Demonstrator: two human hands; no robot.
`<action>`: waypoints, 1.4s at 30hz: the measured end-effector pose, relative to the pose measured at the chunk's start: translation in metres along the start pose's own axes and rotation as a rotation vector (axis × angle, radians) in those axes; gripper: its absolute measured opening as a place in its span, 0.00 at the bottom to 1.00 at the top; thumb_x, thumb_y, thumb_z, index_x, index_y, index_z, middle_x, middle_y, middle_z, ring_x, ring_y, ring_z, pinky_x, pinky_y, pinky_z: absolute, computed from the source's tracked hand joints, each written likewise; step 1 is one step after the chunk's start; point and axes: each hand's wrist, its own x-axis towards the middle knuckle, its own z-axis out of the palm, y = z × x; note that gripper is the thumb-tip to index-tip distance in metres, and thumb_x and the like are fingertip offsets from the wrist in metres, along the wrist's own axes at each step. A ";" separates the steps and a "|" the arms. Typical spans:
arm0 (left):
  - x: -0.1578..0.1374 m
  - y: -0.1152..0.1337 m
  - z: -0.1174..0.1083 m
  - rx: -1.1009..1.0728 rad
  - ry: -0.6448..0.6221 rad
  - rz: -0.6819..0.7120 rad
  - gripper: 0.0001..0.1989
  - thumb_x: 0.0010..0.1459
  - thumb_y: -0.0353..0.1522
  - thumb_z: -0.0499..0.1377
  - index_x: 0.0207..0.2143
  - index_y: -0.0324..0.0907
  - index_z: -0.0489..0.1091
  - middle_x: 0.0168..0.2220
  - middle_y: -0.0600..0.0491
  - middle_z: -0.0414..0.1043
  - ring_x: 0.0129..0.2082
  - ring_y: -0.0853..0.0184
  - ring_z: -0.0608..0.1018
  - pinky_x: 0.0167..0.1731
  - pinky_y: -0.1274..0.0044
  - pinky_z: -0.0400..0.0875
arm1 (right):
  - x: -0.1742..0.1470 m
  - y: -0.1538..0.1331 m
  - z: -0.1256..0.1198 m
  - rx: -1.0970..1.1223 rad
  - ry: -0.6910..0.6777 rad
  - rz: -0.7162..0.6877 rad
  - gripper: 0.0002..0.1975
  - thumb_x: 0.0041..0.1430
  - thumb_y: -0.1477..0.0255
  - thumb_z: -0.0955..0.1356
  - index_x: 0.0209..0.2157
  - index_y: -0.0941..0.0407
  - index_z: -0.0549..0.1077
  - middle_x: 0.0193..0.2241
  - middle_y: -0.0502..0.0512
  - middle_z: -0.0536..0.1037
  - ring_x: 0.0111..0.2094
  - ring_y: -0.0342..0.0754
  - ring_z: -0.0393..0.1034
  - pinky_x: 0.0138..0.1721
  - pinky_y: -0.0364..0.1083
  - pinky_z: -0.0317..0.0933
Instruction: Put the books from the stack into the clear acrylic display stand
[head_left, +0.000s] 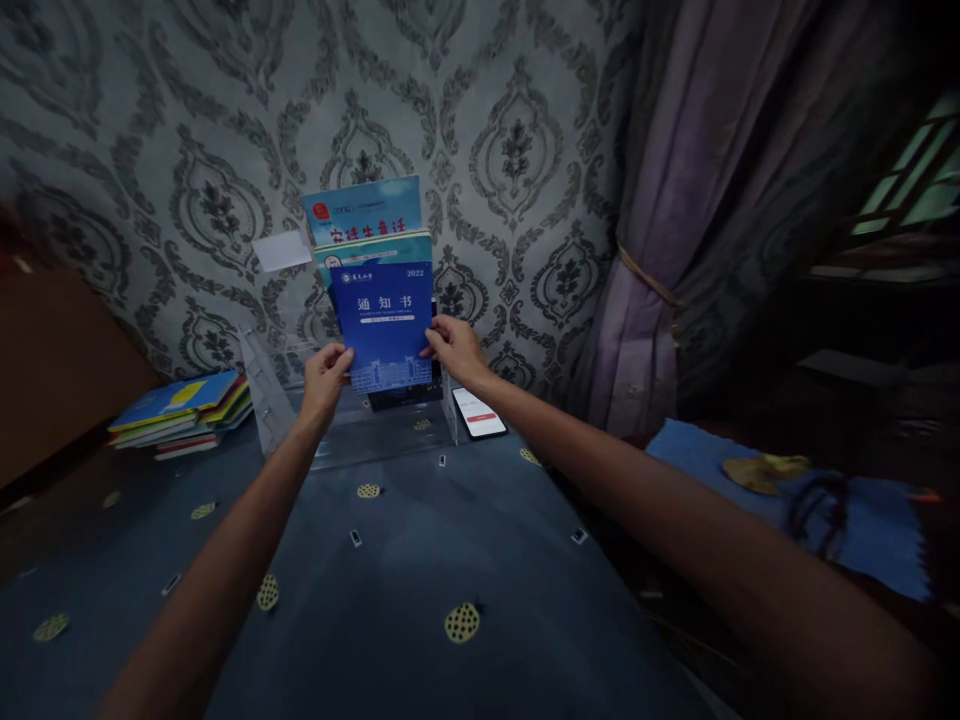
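My left hand (326,378) pinches the lower left edge of a dark blue booklet (386,335), thumb on its front. On the opposite edge, the thumb and fingers of my right hand (456,348) grip the same booklet. Its cover faces me, upright, with "2022" and white Chinese characters. Right behind it stand a teal book (379,250) and a taller light blue book (364,200), mostly covered. A clear plastic rack (266,395) surrounds the lower part of this group. Whether the booklet's bottom edge touches the rack cannot be made out.
A phone (478,412) with a lit screen lies right of the rack. On the left is a stack of books (184,405). The table has a dark blue pineapple-print cloth (405,590). A purple curtain (637,280) hangs at right, near a blue cloth (697,455). Patterned wall behind.
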 end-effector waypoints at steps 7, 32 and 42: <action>0.008 -0.003 -0.001 0.061 -0.001 0.085 0.17 0.48 0.46 0.64 0.27 0.42 0.69 0.24 0.57 0.66 0.25 0.70 0.70 0.23 0.81 0.69 | 0.004 0.001 0.000 0.012 0.020 -0.045 0.03 0.62 0.72 0.63 0.33 0.53 0.67 0.27 0.48 0.74 0.28 0.49 0.77 0.35 0.47 0.69; 0.002 -0.018 -0.002 0.259 -0.069 0.223 0.12 0.56 0.41 0.60 0.29 0.42 0.72 0.25 0.56 0.69 0.27 0.68 0.71 0.27 0.79 0.68 | -0.020 0.019 -0.004 0.055 0.029 -0.100 0.06 0.63 0.68 0.63 0.31 0.52 0.65 0.26 0.48 0.72 0.31 0.49 0.76 0.35 0.47 0.66; -0.004 -0.022 -0.001 0.288 -0.074 0.184 0.14 0.56 0.43 0.58 0.28 0.42 0.72 0.24 0.56 0.69 0.25 0.68 0.72 0.25 0.79 0.69 | -0.024 0.015 -0.008 -0.063 0.018 -0.061 0.09 0.65 0.68 0.62 0.29 0.52 0.65 0.23 0.50 0.74 0.30 0.52 0.76 0.39 0.49 0.64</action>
